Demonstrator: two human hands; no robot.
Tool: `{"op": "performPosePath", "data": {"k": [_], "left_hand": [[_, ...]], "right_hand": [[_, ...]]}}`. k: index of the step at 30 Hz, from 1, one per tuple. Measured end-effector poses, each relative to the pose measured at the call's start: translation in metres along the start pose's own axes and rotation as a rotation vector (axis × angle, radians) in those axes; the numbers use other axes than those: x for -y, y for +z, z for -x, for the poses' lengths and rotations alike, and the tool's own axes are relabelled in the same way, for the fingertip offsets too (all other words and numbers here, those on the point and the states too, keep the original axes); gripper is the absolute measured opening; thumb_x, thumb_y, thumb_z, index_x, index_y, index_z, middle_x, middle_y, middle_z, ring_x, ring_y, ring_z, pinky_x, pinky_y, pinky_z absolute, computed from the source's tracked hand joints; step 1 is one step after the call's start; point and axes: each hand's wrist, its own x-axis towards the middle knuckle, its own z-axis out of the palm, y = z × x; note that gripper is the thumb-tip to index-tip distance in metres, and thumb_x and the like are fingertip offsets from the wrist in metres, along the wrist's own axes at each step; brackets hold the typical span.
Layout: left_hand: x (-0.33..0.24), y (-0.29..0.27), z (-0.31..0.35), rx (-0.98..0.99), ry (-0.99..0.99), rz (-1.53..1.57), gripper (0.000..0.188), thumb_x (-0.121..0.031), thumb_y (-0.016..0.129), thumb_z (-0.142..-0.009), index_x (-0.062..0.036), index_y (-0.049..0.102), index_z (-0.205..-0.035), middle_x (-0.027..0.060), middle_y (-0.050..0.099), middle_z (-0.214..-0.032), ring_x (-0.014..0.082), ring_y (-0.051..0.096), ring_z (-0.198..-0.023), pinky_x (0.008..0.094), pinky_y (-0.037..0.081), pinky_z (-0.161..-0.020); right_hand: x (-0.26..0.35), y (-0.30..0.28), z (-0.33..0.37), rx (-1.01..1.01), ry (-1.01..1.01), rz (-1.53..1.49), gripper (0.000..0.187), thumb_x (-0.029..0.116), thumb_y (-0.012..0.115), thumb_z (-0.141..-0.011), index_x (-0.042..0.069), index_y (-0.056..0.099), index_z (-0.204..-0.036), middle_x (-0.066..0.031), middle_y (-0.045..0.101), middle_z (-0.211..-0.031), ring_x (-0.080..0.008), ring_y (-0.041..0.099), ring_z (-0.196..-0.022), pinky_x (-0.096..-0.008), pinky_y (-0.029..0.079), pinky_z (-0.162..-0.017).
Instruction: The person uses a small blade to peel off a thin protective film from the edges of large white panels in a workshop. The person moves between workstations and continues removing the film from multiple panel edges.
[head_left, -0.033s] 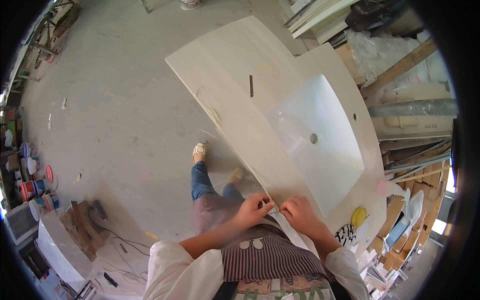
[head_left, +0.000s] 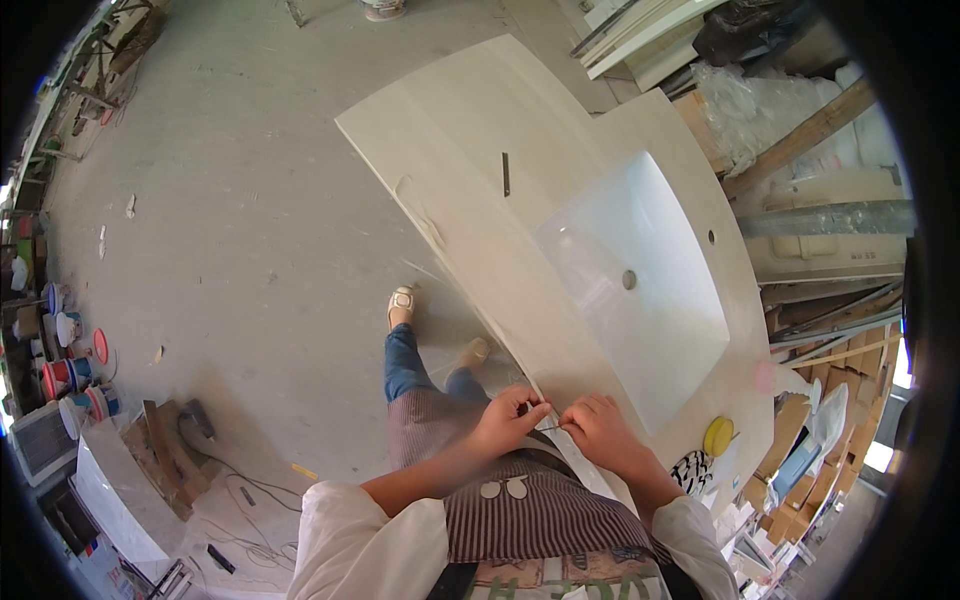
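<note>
A beige countertop (head_left: 430, 130) with a white sink basin (head_left: 665, 330) set into it stretches out ahead of me. Over its near left edge my two hands work close together. My left hand (head_left: 508, 420) is closed, thumb and fingers pinched. Just to its right my right hand (head_left: 598, 430) is also closed, its fingers curled inward. A thin dark strip (head_left: 549, 428) spans the small gap between them; its ends are hidden by my fingers, and its kind is too small to tell. A short dark flat bar (head_left: 506, 174) lies on the countertop beyond the basin.
A yellow round object (head_left: 718, 436) and a black-and-white patterned item (head_left: 690, 470) sit on the counter at right. Boards, a timber beam (head_left: 800, 140) and cardboard boxes crowd the right side. Buckets (head_left: 68, 328), cables (head_left: 250, 480) and a white panel (head_left: 118, 495) are at left.
My hands stay almost in place. The thin dark strip between them shows a little more plainly, and the view has shifted very slightly.
</note>
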Motion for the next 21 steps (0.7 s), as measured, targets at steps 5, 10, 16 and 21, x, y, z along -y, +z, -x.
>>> {"op": "performPosePath", "data": {"k": [5,10,16,21], "left_hand": [[-0.051,-0.027,0.007,-0.104,0.008,0.276,0.011,-0.014,0.069,-0.095,-0.0027,0.069,-0.097,0.0001,0.065,-0.088,0.0074,0.058,-0.082,0.0260,0.048,-0.073],[-0.080,-0.139,0.025,-0.705,0.215,0.508,0.009,-0.015,0.066,-0.097,-0.0069,0.065,-0.093,0.0007,0.066,-0.088,0.0095,0.059,-0.081,0.0243,0.047,-0.073],[0.070,-0.315,0.089,-1.385,-0.023,0.006,0.021,-0.022,0.069,-0.094,-0.0017,0.063,-0.097,0.0029,0.063,-0.079,0.0107,0.056,-0.072,0.0267,0.045,-0.063],[0.163,-0.342,0.138,-1.437,-0.788,-0.928,0.056,-0.028,0.078,-0.084,0.0001,0.059,-0.127,0.0199,0.064,-0.118,0.0292,0.067,-0.094,0.0390,0.054,-0.085]], "right_hand": [[-0.009,-0.013,-0.007,-0.163,0.054,-0.085,0.013,0.008,0.067,-0.086,0.005,0.063,-0.098,-0.0115,0.066,-0.091,-0.0302,0.063,-0.085,-0.0420,0.049,-0.077],[-0.009,-0.027,-0.013,-0.357,0.211,-0.338,0.015,0.001,0.065,-0.089,0.002,0.062,-0.103,-0.0103,0.065,-0.089,-0.0188,0.062,-0.073,-0.0312,0.050,-0.064],[0.011,-0.018,-0.050,-0.159,0.210,-0.438,0.019,0.005,0.068,-0.090,0.001,0.062,-0.108,-0.0073,0.064,-0.090,-0.0136,0.060,-0.075,-0.0285,0.050,-0.067],[0.045,-0.030,-0.097,-0.040,0.191,-0.481,0.017,0.004,0.066,-0.091,0.000,0.062,-0.107,-0.0071,0.064,-0.092,-0.0133,0.061,-0.077,-0.0277,0.051,-0.069]]}}
